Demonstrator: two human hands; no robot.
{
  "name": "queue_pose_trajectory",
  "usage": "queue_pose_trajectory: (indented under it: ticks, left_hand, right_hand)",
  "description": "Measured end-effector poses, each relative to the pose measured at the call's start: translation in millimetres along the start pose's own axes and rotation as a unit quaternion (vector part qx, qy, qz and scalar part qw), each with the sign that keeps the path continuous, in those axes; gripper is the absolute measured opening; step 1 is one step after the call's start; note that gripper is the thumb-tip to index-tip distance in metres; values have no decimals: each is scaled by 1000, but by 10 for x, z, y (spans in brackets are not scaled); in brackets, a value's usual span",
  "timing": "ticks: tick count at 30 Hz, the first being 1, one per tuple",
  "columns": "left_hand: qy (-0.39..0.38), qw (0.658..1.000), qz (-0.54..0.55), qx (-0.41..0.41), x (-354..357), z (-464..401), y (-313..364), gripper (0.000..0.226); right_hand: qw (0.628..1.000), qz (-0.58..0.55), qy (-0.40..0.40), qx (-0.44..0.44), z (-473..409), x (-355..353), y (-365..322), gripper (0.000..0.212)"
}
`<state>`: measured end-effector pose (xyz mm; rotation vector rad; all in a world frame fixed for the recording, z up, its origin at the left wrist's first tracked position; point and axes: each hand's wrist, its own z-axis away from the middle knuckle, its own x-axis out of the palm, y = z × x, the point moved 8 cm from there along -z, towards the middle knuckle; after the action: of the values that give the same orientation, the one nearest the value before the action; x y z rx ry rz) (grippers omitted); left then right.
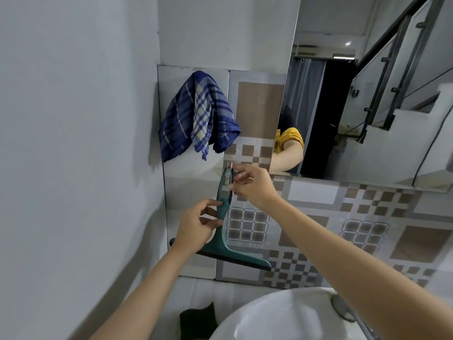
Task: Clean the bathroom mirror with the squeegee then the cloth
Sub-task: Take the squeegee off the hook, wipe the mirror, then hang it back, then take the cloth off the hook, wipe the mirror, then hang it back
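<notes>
Squeegee, teal plastic, black rubber blade (221, 244): hanging at tiled wall below mirror (367, 94). Left hand (198, 223) grip closed around handle; right hand (252, 185) pinching handle top at hook. Blue plaid cloth (196, 116) hung above-left.

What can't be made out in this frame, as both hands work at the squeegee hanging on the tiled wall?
- Hook under the squeegee handle top: head view, covered by the right hand fingers and blurred, so whether it is still hooked is unclear.
- Left hand: its grip on the handle is partly hidden by the hand itself.
- What holds the checked cloth up: hidden under the cloth.
- Sink: cut off by the bottom edge.
- Dark object beside it: too dim to identify.
</notes>
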<state>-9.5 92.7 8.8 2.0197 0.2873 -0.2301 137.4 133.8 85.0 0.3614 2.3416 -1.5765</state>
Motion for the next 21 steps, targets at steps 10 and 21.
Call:
queue_pose_trajectory:
  ticks: [10,21]
  left_hand:
    - [33,997,-69,-12,-37,14,59,25]
    - [204,966,160,18,-534,-183,1172,40]
  right_hand:
    - [990,104,70,-67,79,-162,-247,34]
    - [948,137,131,-256,-233,-381,-1859,30]
